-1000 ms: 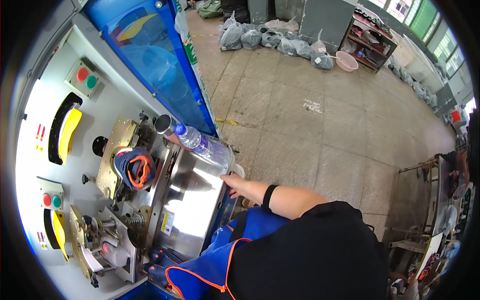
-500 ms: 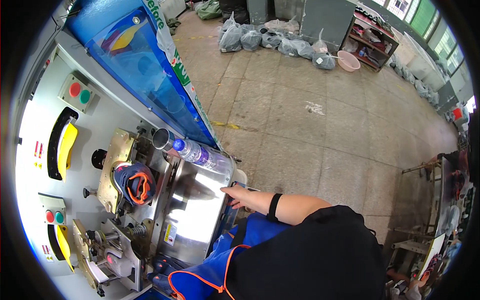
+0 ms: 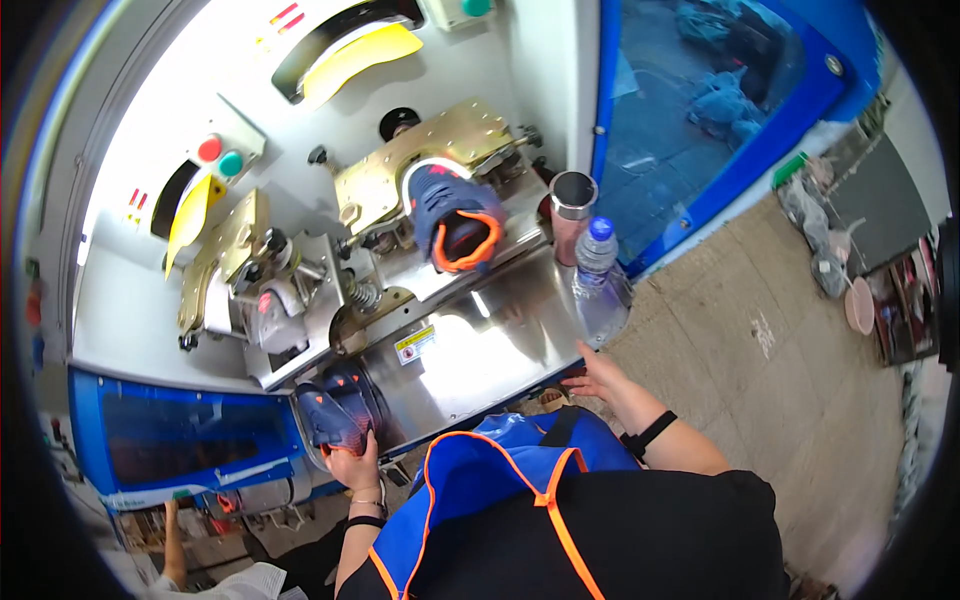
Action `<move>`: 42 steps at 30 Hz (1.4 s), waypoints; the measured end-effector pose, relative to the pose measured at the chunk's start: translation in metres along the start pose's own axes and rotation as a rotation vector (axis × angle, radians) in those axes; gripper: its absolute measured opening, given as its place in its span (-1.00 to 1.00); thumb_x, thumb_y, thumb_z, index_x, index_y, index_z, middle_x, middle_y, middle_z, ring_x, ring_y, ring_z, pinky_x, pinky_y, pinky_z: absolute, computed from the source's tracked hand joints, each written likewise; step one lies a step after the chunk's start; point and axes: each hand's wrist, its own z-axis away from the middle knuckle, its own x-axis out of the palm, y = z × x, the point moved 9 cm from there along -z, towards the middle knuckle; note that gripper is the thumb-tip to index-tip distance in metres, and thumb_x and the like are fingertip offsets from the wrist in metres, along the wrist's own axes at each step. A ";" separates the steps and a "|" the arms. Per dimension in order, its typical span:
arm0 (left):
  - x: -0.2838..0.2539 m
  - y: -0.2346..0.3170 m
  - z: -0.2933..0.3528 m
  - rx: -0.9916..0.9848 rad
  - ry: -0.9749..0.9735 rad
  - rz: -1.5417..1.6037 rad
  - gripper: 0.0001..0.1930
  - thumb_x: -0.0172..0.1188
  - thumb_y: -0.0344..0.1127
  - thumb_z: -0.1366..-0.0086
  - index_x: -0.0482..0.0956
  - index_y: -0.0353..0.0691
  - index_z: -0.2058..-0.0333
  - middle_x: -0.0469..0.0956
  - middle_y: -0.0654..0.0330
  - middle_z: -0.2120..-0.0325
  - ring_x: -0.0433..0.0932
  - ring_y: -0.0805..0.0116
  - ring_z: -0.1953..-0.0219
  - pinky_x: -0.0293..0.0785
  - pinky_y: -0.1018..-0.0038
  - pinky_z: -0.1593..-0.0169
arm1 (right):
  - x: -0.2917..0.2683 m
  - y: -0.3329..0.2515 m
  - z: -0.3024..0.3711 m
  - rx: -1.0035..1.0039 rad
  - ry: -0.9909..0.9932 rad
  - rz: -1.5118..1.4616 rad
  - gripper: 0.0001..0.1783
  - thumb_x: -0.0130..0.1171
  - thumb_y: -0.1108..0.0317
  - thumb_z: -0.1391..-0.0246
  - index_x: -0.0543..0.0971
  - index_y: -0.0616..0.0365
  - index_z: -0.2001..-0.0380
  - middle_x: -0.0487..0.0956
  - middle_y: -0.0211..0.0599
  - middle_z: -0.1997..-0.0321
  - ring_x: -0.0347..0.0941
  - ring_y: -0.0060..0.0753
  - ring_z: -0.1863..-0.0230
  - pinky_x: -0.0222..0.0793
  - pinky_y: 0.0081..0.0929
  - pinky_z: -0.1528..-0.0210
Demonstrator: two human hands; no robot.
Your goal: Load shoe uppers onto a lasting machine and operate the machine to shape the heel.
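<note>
At the left end of the steel work surface (image 3: 470, 350), my left hand (image 3: 354, 466) grips a navy shoe (image 3: 332, 414) with orange accents. Another dark shoe (image 3: 368, 388) lies right beside it, partly hidden. My right hand (image 3: 602, 376) is at the front edge of the surface, fingers spread, with nothing in it. A navy shoe (image 3: 446, 212) with an orange collar sits on the right-hand clamping station (image 3: 440, 150) of the machine. On the left-hand station, a grey last-shaped form (image 3: 280, 315) is bare of any shoe.
A pink steel tumbler (image 3: 572, 215) and a clear plastic bottle (image 3: 598, 265) stand at the surface's right end. The machine's blue door (image 3: 690, 200) swings out on the right. A red and green button box (image 3: 222, 152) is on the back wall. Another person's arm (image 3: 174, 550) shows at lower left.
The view has swung left toward the machine. My left hand has come into view with a shoe in its grip. My right hand stays near the surface's front edge.
</note>
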 end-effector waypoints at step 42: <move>-0.122 0.111 0.158 -0.941 0.174 1.755 -0.52 0.24 -0.45 -0.27 0.38 -0.34 -0.15 0.47 0.20 -0.10 0.43 0.43 -0.10 0.29 0.41 -0.26 | 0.223 -0.182 0.183 -1.227 -1.061 0.542 -0.54 0.02 0.57 -0.10 0.34 0.42 -0.10 0.45 -0.08 -0.09 0.40 -0.29 -0.10 0.33 -0.33 -0.15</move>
